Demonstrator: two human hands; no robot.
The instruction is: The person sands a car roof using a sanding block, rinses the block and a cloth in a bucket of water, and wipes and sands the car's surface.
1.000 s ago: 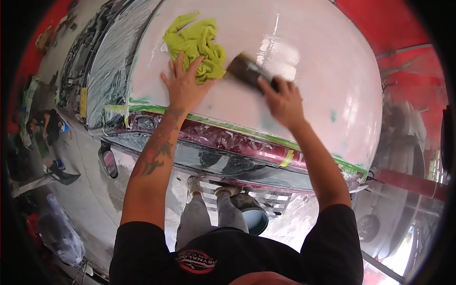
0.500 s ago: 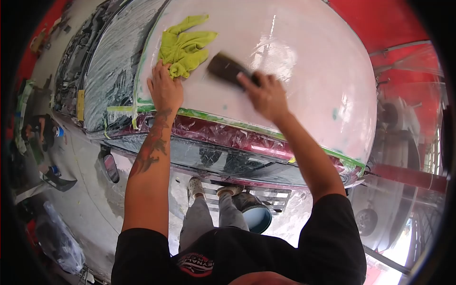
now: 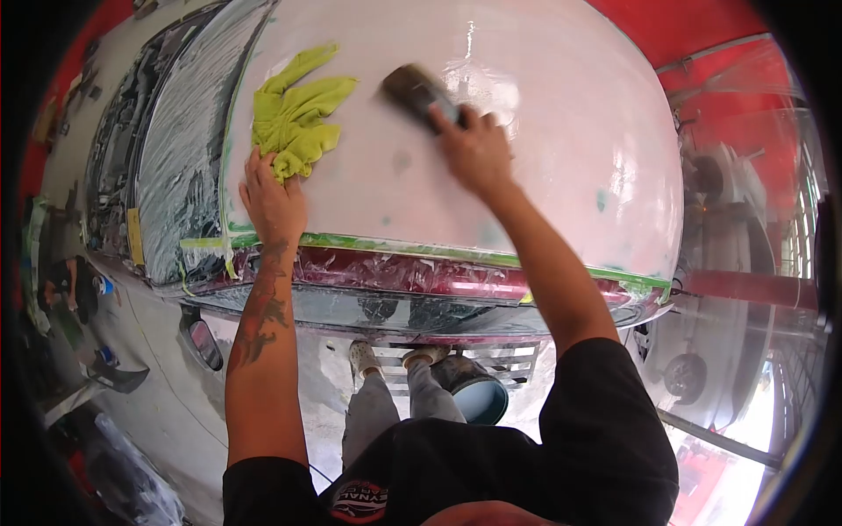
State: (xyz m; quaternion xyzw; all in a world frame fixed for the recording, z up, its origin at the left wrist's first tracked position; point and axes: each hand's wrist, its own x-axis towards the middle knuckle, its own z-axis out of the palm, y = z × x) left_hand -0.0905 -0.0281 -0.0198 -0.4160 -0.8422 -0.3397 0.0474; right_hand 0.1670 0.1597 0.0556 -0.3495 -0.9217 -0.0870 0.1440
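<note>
A wet, pale pinkish car roof point(image 3: 544, 167) fills the upper middle, edged with green masking tape point(image 3: 395, 245). My right hand point(image 3: 478, 153) is closed around a dark sanding block point(image 3: 412, 95), its outline smeared by motion, over the roof's middle. A lime-green cloth point(image 3: 298, 114) lies crumpled toward the roof's left side. At the cloth's lower end is my left hand point(image 3: 274, 197), its fingers closed on the bunched fabric and its palm low over the roof. The fingertips are partly hidden by the cloth.
To the left, the windshield point(image 3: 189, 123) is covered by streaked masking film. Below the roof edge are the side windows and a side mirror point(image 3: 202, 340). A bucket point(image 3: 482, 401) stands beside my feet on a slatted platform point(image 3: 517, 361). A plastic-covered vehicle point(image 3: 728, 263) is at right.
My right hand and the sanding block have moved farther from the near roof edge. My left hand and the cloth keep about the same place on the roof; the view has shifted slightly.
</note>
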